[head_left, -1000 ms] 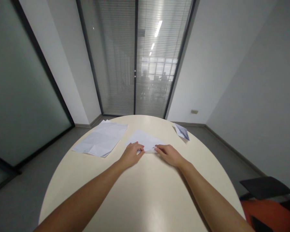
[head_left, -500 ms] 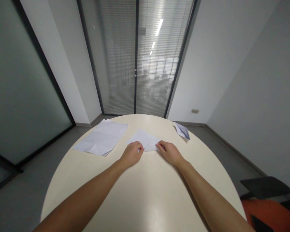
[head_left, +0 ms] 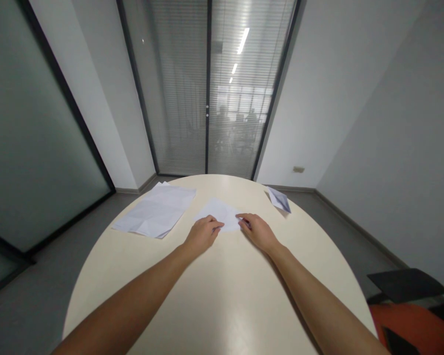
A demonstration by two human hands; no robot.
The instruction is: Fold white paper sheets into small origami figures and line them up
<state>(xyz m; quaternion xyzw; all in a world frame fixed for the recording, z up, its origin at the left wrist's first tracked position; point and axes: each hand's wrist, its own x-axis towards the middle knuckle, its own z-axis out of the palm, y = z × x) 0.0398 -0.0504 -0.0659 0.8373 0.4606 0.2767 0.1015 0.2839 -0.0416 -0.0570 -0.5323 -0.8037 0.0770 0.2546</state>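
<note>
- Paper (head_left: 222, 209) lies on the round table (head_left: 222, 286), between our left hand (head_left: 202, 234) and our right hand (head_left: 257, 231), and what has just changed is how our fingers meet its near side.
- Both our forefingers now stretch inward; for the work under way, we judge this a shift from gathered fingertips to fingers laid along the near edge.
- On the left, we have forefinger and thumb close together at the near edge, the other fingers curled; we cannot tell whether they pinch the paper.
- On the right, we have the forefinger extended over the near right part, the rest bent beneath; whether the thumb grips anything, we cannot tell.
- Compared with half a second ago, our fingertips stand nearer each other, with less of the near edge showing between them.
- We no longer make out the narrow strip seen along that edge a second ago.
- Loose sheets (head_left: 155, 212) at left and a folded piece (head_left: 279, 200) at far right stay where they were.
</note>
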